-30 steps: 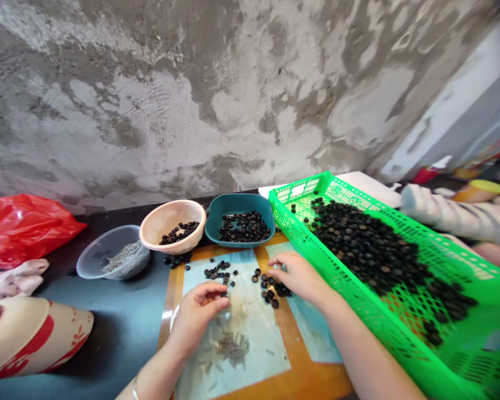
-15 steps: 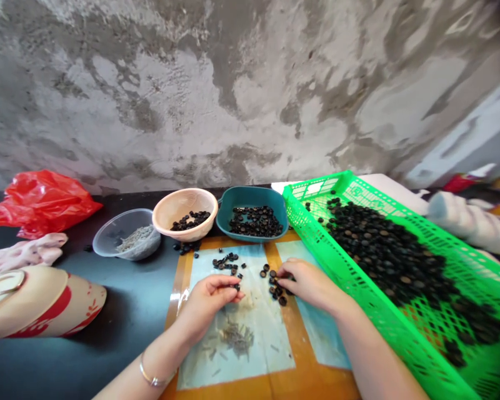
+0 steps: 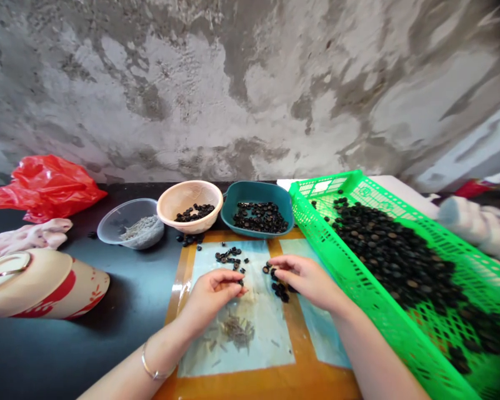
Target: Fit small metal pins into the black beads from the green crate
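Black pieces (image 3: 280, 291), one pinched in left fingers (image 3: 232, 289), others beside right fingers (image 3: 281, 260), grip there unclear

Smooth black pieces (image 3: 281, 291), glossy brown tape (image 3: 266, 384), green plastic basket (image 3: 358, 289), shiny metal bangle (image 3: 154, 375), rough wall (image 3: 250, 83).

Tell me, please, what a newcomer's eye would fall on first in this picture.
The bright green basket on the right would likely come first, heaped with small black pieces. The crumpled red bag at the far left, in front of the blotchy wall, might be next, followed by the left hand and right hand near the centre, over pale blue sheets.
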`<action>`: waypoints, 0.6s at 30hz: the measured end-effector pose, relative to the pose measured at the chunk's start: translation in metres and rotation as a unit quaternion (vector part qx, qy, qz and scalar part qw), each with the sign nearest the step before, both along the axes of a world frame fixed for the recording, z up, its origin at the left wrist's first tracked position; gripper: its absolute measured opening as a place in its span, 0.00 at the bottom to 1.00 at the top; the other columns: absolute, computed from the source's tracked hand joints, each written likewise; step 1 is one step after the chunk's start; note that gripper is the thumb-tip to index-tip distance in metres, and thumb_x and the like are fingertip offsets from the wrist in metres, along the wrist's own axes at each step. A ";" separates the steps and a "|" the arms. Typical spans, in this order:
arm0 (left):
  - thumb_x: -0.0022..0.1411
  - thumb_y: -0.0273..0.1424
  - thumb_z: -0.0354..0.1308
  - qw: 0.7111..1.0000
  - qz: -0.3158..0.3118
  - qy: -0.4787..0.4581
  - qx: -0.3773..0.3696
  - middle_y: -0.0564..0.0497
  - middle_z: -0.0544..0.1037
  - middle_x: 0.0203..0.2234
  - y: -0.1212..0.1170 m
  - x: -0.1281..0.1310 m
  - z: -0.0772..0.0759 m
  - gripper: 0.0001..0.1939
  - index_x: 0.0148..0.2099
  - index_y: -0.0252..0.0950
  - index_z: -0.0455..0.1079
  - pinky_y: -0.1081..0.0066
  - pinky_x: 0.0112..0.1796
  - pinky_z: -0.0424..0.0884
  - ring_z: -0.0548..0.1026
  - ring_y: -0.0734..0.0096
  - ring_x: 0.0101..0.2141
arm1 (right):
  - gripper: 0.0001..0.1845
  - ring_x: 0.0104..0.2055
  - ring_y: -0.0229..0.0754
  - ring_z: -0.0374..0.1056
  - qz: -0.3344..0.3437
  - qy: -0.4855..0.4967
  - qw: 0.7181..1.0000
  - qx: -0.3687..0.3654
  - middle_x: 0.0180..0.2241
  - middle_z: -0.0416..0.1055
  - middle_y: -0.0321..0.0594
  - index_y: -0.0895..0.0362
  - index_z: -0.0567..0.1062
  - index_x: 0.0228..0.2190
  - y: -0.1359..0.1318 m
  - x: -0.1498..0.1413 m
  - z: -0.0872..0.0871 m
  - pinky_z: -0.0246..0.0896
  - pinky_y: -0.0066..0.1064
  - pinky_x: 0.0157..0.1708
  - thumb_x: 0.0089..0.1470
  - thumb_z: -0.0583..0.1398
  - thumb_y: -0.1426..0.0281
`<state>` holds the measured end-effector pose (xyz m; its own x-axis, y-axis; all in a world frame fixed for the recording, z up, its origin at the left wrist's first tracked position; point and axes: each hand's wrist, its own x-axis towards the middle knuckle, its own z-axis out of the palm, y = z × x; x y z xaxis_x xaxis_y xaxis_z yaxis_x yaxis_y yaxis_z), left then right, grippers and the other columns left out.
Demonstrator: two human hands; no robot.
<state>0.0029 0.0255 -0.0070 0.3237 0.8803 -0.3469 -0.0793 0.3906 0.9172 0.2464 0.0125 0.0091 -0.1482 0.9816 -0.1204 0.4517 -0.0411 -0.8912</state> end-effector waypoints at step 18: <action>0.44 0.30 0.70 0.998 -0.018 -0.037 0.052 0.49 0.80 0.28 -0.009 0.001 0.008 0.10 0.32 0.35 0.76 0.66 0.35 0.77 0.80 0.64 0.30 | 0.10 0.30 0.42 0.70 0.034 0.056 0.986 0.156 0.28 0.76 0.37 0.53 0.77 0.31 -0.019 -0.045 -0.009 0.65 0.33 0.33 0.49 0.68 0.61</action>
<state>0.0043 0.0169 0.0005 0.3765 0.8981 -0.2275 -0.1369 0.2968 0.9451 0.2012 -0.0068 -0.0003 -0.2092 0.9556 0.2074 0.3417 0.2701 -0.9002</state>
